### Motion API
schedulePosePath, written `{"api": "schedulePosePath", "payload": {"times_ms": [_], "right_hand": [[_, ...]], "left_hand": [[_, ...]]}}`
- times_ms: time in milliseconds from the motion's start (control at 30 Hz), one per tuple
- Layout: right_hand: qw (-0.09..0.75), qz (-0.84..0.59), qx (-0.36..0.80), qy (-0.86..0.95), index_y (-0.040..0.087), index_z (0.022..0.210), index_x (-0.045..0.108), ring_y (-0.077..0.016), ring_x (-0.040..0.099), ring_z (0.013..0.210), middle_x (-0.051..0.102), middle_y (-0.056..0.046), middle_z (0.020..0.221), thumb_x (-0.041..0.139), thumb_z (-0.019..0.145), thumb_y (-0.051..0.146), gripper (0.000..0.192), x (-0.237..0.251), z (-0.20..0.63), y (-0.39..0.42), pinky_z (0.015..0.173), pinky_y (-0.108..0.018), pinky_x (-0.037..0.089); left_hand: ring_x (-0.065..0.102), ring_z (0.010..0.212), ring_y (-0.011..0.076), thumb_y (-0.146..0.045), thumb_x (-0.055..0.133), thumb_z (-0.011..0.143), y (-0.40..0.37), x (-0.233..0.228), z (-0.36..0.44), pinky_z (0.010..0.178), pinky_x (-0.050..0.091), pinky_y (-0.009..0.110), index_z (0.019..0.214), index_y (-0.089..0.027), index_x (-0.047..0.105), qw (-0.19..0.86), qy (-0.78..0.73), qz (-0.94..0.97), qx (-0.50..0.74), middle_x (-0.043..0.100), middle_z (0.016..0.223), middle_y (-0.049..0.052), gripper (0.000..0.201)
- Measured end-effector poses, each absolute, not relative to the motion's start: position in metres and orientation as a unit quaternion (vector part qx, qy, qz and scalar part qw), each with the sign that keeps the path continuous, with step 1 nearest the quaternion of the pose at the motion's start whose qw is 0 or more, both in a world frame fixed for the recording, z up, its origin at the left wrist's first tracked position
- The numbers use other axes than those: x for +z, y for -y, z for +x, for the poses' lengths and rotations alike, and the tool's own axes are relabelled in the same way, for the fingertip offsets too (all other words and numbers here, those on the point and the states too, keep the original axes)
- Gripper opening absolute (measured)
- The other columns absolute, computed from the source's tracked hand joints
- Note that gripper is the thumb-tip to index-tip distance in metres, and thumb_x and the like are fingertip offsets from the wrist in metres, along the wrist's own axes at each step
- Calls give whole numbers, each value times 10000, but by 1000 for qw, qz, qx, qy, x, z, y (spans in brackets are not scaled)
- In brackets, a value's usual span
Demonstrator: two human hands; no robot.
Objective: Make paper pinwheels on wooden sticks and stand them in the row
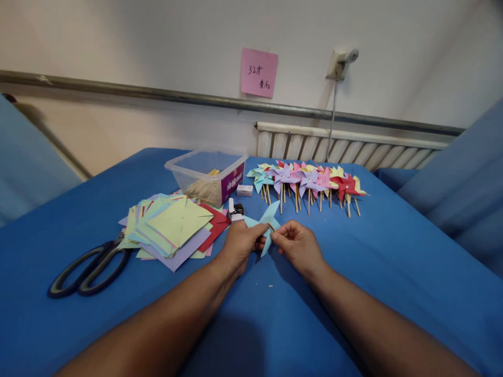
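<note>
A light blue paper pinwheel (269,213) is held over the middle of the blue-covered table. My left hand (244,242) is closed on it, thumb near its centre. My right hand (296,246) pinches a short wooden stick (271,228) whose end lies against the pinwheel's centre. Whether a pin joins the two is hidden by my fingers. Just behind my left hand stands a small open box (236,209) with dark contents. Left of that hand lies a pile of coloured paper squares (178,222), cut in from the corners.
Black-handled scissors (98,267) lie at the left, blades under the paper. Behind the pile stands a clear plastic tub (196,167) of wooden sticks, with a small white box (244,190) beside it. Several finished pinwheels (310,181) lie at the back right, before a radiator (353,145).
</note>
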State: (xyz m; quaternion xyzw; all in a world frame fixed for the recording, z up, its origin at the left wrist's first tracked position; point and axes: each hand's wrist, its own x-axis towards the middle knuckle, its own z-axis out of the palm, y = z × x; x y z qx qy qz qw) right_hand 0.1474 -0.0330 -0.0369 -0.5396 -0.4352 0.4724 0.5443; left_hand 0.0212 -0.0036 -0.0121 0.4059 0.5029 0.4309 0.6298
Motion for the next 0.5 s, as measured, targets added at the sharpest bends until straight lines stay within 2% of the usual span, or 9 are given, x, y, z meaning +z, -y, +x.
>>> {"api": "schedulePosePath", "payload": {"times_ms": [233, 500], "right_hand": [[538, -551, 466, 436, 185, 640, 535, -79, 447, 412, 527, 59, 466, 718, 647, 346, 243, -37, 148, 33, 425, -204, 314], [549, -528, 452, 464, 186, 660, 555, -86, 452, 455, 536, 48, 502, 672, 714, 397, 247, -33, 149, 35, 461, -211, 335]], "left_hand": [[500, 411, 93, -263, 702, 611, 4, -12, 21, 430, 390, 210, 591, -129, 587, 628, -500, 416, 427, 553, 468, -6, 178], [493, 413, 90, -241, 688, 598, 2, -14, 20, 428, 388, 211, 619, -116, 618, 625, -501, 417, 430, 557, 484, -5, 145]]}}
